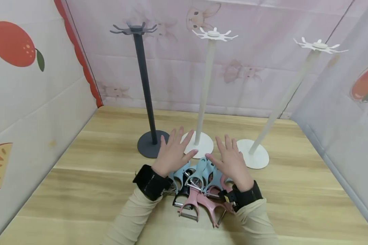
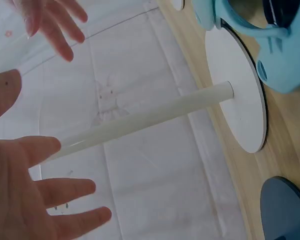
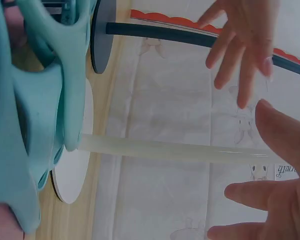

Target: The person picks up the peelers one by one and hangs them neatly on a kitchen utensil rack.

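Observation:
My left hand [image 1: 172, 153], fingers spread and holding nothing, hovers over the left side of a pile of peelers. On the other side my right hand [image 1: 232, 163] is likewise spread and bare, its thumb pointing toward the left one. Between and below the wrists lie several Y-shaped peelers: light blue peelers [image 1: 199, 173] on top, pink peelers [image 1: 192, 200] nearer me, and a black peeler [image 1: 182, 198] partly covered. In the right wrist view, light blue peelers [image 3: 72, 60] fill the left edge, apart from the fingers.
Three upright stands with hooked tops stand behind the pile: a dark grey stand [image 1: 145, 81], a white stand [image 1: 204, 88] in the middle, and another white stand [image 1: 282, 105] at right. Printed cloth walls [image 1: 171, 81] enclose the wooden table [image 1: 89, 190] at the back and both sides.

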A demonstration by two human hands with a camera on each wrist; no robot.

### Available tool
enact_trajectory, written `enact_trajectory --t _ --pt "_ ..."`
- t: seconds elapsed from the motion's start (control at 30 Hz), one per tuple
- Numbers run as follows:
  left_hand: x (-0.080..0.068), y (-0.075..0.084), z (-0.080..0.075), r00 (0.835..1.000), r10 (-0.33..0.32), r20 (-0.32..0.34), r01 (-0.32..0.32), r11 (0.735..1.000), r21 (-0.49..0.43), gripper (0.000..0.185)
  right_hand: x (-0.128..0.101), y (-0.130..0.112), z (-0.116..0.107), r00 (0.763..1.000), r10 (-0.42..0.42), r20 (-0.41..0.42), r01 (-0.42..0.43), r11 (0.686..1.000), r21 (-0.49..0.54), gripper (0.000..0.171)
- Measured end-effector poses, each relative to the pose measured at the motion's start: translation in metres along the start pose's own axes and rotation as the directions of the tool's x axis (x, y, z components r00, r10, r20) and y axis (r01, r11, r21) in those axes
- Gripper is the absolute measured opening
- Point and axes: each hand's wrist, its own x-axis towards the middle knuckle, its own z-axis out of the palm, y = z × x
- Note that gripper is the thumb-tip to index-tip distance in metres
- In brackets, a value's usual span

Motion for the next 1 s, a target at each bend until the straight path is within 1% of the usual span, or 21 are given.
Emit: enact_trajectory --t 0.07,0.13,0.23,0.27,0.37,0.43,0.5,0.57,0.63,0.73,0.8,0.9,1.0 --pt "0.002 -0.008 -0.005 0.999 0.037 -0.003 -0.037 0.999 -0.013 0.062 0.004 0.003 -0.004 0.998 -0.044 -0.048 0.044 0.999 0.0 0.073" --pt "0.001 -0.02 -0.009 0.997 0.076 -0.004 -0.076 0.997 -0.016 0.059 0.007 0.006 -0.007 0.994 -0.074 -0.08 0.074 0.997 0.004 0.071" --pt "-0.003 -0.048 -0.012 0.991 0.137 -0.002 -0.137 0.99 -0.018 0.053 0.008 0.015 -0.01 0.993 -0.087 -0.084 0.086 0.996 -0.006 0.068" --pt "-0.005 -0.058 -0.012 0.99 0.142 0.0 -0.142 0.99 -0.025 0.051 0.008 0.018 -0.011 0.994 -0.081 -0.074 0.08 0.997 -0.015 0.067" --pt "-0.012 -0.09 -0.012 0.992 0.124 0.007 -0.123 0.99 -0.067 0.046 0.008 0.028 -0.014 0.996 -0.071 -0.044 0.069 0.996 -0.05 0.061" --pt "-0.014 -0.109 -0.01 0.996 0.089 0.019 -0.087 0.993 -0.085 0.043 0.008 0.035 -0.016 0.997 -0.068 -0.034 0.065 0.995 -0.071 0.053" --pt "-0.013 -0.127 -0.006 0.997 0.067 0.035 -0.064 0.995 -0.072 0.04 0.011 0.041 -0.017 0.998 -0.063 -0.026 0.06 0.994 -0.094 0.042" --pt "-0.009 -0.143 -0.001 0.996 0.06 0.059 -0.058 0.997 -0.042 0.038 0.013 0.048 -0.016 0.998 -0.055 -0.013 0.053 0.991 -0.123 0.031" --pt "-0.005 -0.155 0.004 0.992 0.054 0.111 -0.056 0.998 0.017 0.036 0.015 0.055 -0.014 0.999 -0.044 0.025 0.048 0.985 -0.165 0.029" --pt "0.0 -0.166 0.013 0.98 0.031 0.199 -0.054 0.992 0.114 0.037 0.015 0.065 -0.007 0.993 -0.018 0.114 0.044 0.973 -0.228 0.036" --pt "0.004 -0.168 0.019 0.968 0.022 0.25 -0.068 0.982 0.176 0.039 0.013 0.07 -0.001 0.986 -0.004 0.169 0.045 0.969 -0.241 0.038" --pt "0.008 -0.166 0.027 0.957 0.019 0.291 -0.086 0.971 0.221 0.041 0.008 0.077 0.007 0.976 0.028 0.218 0.02 0.977 -0.215 0.039" --pt "0.011 -0.16 0.036 0.945 0.008 0.327 -0.09 0.967 0.237 0.044 -0.001 0.081 0.014 0.97 0.053 0.238 -0.008 0.983 -0.184 0.038"
